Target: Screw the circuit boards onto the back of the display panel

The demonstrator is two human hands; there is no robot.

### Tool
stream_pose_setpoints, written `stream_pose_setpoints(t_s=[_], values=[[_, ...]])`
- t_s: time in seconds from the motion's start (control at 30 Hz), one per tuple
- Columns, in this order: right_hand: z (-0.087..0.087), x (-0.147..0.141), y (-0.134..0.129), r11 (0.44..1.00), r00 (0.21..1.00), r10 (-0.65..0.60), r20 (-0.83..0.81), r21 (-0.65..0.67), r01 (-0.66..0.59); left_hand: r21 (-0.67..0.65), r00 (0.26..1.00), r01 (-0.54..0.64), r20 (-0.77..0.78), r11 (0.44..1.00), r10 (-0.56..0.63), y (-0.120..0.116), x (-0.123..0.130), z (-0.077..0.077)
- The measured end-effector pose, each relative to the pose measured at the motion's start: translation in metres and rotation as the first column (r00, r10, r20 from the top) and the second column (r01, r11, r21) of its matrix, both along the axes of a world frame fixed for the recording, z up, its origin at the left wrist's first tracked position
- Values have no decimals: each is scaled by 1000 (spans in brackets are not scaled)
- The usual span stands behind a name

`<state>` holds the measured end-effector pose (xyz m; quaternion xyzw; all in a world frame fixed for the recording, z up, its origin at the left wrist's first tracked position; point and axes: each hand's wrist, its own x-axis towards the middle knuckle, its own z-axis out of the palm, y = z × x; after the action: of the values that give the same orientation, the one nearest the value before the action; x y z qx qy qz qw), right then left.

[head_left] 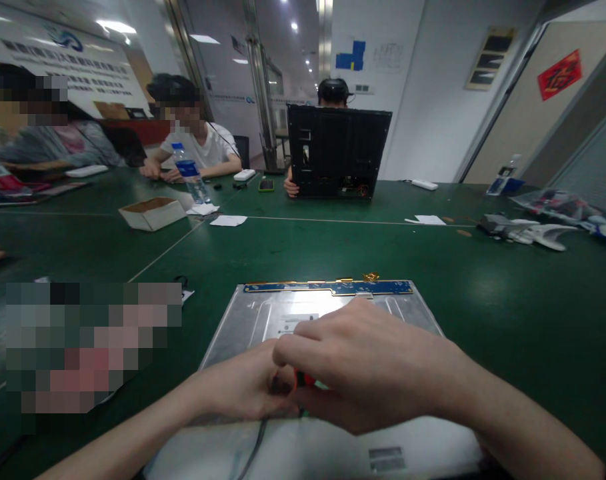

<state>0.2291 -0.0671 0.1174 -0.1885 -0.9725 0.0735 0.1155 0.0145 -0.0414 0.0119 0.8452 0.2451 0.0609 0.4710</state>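
Pinched nearly closed, the right hand's [377,367] grip has hold of a red piece [307,379], mostly hidden; the left hand [255,383] curls beside it, its hold unclear. Both are over the panel [227,337], near a cable [256,448]. Close handwork seems under way there; continuing would call for steady fingers. Characters on the wall sign [83,75] and bottle's [187,169] blue label are too blurred to read.

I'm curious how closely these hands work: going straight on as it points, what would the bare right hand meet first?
Probably the bare left hand, just ahead of it over the flat silver metal panel; I can't tell whether the two hands touch.
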Motion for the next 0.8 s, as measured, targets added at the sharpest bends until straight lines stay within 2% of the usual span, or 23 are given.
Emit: stream_pose_setpoints(t_s=[0.1, 0.2, 0.43, 0.6, 0.8], values=[[0, 0, 0, 1000, 1000, -9, 19, 22, 8, 10, 1000, -16, 27, 1000, 16, -2, 2, 3], [2, 2, -1, 1000, 1000, -5, 26, 4, 5, -45, 997, -30, 75, 999, 33, -3, 5, 7], [5, 3, -4, 1000, 1000, 5, 7, 3, -6, -96, 995, 5, 96, 995, 4, 0, 5, 6], [3, 1, -3, 1000, 1000, -10, 22, 22, 9, -30, 994, -13, 107, 999, 16, -2, 6, 8], [4, 3, -4, 1000, 999, -16, 39, -5, 16, -39, 995, 6, 104, 999, -2, -2, 5, 6]])
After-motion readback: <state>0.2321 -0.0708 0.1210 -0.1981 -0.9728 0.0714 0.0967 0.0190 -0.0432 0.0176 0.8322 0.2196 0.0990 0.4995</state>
